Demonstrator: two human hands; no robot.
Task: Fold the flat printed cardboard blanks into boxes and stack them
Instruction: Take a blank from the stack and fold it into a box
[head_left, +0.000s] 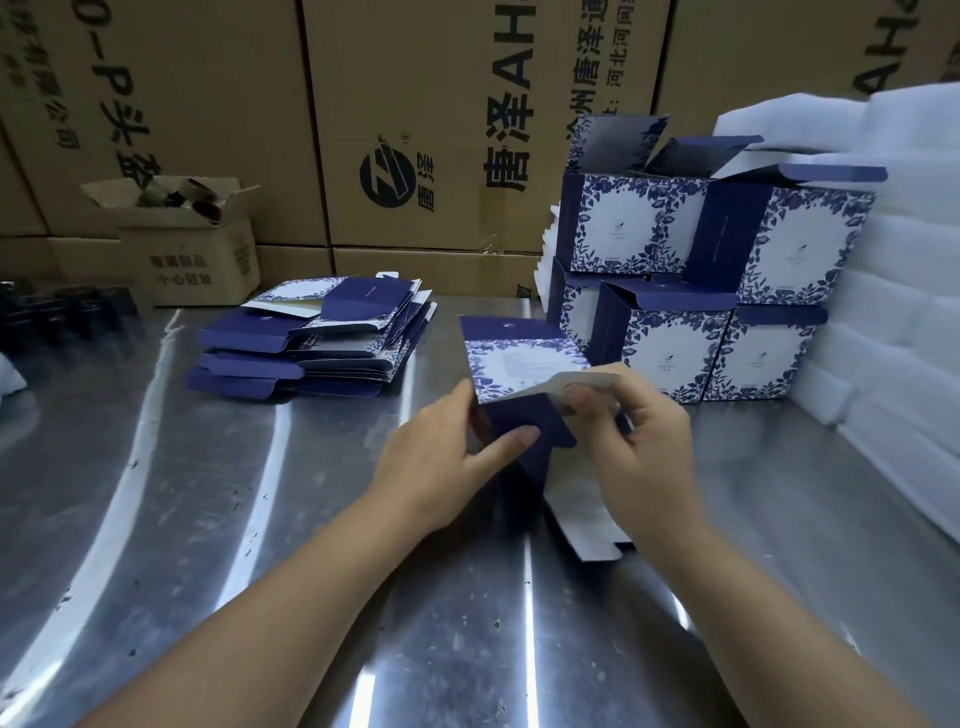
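While both hands hold it, the blank (524, 364) sits between them at mid table (208, 519), long axis pointing away | left hand (436, 457) pinches its navy flap | right hand (644, 441) pinches its white edge | stacked boxes (779, 244) just beyond, nearer the right.

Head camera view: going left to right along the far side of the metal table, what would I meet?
From the left: small open brown carton → pile of flat blanks → stack of folded boxes → white foam sheets.
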